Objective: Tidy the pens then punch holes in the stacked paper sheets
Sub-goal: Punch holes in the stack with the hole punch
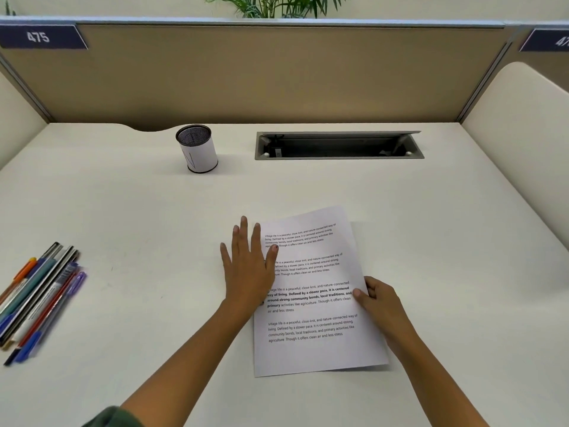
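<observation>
A stack of printed paper sheets [314, 343] lies on the white desk in front of me, turned slightly clockwise. My left hand [248, 266] rests flat with fingers spread along the stack's left edge, partly over the paper. My right hand [380, 303] pinches the stack's right edge, thumb on top and fingers underneath. Several pens [40, 300] in orange, teal, black, red, blue and purple lie side by side at the desk's left edge. A mesh pen cup [198, 149] with a white paper wrap stands upright at the back, and I see nothing in it. No hole punch is in view.
An open grey cable tray [338, 146] is sunk into the desk at the back right of the cup. Tan partition panels [277, 75] wall the back, cream panels the sides. A plant [277, 6] shows above the partition.
</observation>
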Demonstrator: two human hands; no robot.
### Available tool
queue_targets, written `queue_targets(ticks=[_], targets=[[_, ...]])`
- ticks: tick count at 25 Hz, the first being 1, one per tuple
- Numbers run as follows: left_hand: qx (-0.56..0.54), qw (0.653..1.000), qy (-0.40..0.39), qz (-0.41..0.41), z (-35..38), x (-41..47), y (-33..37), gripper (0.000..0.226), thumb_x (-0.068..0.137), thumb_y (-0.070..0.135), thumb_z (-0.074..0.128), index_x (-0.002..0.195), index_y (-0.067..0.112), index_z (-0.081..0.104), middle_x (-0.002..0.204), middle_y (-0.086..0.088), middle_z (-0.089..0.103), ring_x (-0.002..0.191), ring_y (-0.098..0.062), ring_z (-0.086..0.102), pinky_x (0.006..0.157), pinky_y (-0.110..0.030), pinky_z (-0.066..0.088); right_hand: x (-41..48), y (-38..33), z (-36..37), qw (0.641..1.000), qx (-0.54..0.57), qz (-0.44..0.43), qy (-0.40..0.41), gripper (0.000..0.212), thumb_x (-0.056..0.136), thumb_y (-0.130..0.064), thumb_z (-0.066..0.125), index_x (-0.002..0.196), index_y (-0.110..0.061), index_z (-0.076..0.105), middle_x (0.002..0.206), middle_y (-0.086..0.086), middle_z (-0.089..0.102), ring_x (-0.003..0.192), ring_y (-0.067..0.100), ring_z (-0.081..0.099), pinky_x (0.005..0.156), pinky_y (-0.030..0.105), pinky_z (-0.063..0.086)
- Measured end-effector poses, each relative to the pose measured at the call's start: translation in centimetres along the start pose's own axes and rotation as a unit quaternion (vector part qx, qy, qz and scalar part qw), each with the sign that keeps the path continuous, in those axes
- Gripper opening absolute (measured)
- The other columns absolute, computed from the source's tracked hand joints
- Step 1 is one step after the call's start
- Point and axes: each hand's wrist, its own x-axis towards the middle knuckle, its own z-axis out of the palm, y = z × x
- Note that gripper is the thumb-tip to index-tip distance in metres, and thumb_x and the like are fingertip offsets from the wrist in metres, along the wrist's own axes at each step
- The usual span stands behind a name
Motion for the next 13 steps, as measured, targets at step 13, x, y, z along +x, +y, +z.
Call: queue_targets(ticks=[13], targets=[[-0.032,0.999,-0.004,0.005,0.55,0.34,-0.10,0.056,0.100,0.039,0.026,0.150,0.014,0.020,0.161,-0.003,0.003,0.148,-0.020,0.000,0.120,-0.041,0.008,-0.94,-0.21,0.30,0.999,-0.023,-0.008,0.027,0.024,0.091,-0.013,0.056,0.082,-0.035,0.061,0.088,-0.012,0.072,0.088,0.018,0.068,0.082,0.037,0.053]])
